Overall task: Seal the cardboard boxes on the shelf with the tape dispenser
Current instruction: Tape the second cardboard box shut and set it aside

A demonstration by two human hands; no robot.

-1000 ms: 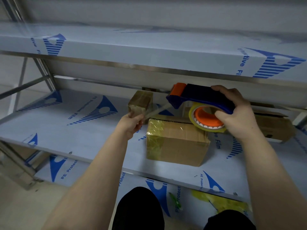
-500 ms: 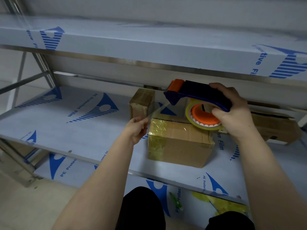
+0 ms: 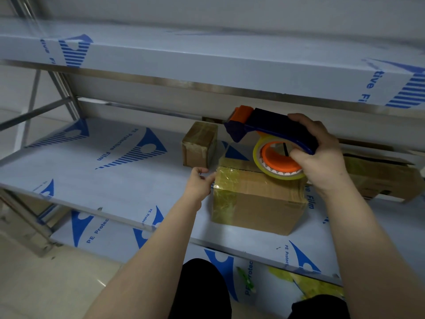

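My right hand (image 3: 322, 157) grips the handle of the blue and orange tape dispenser (image 3: 271, 125) and holds it tilted above the middle cardboard box (image 3: 264, 199). Its yellowish tape roll (image 3: 279, 168) hangs just over the box top. The left end of this box is wrapped in clear tape. My left hand (image 3: 200, 183) is at the box's upper left corner, thumb and fingertips pinched together on the tape end. The strand itself is barely visible. A small taped box (image 3: 200, 143) stands behind, and a long flat box (image 3: 379, 176) lies to the right.
The boxes rest on the middle shelf (image 3: 103, 178), covered in blue-printed protective film. The upper shelf (image 3: 207, 61) hangs close above the dispenser. The lower shelf (image 3: 110, 236) carries crumpled tape scraps (image 3: 310, 284). My dark knees (image 3: 202, 291) are at the bottom.
My left hand has come down and right with the tape end, from mid-air to the box's top left corner. The dispenser has stayed above the box.
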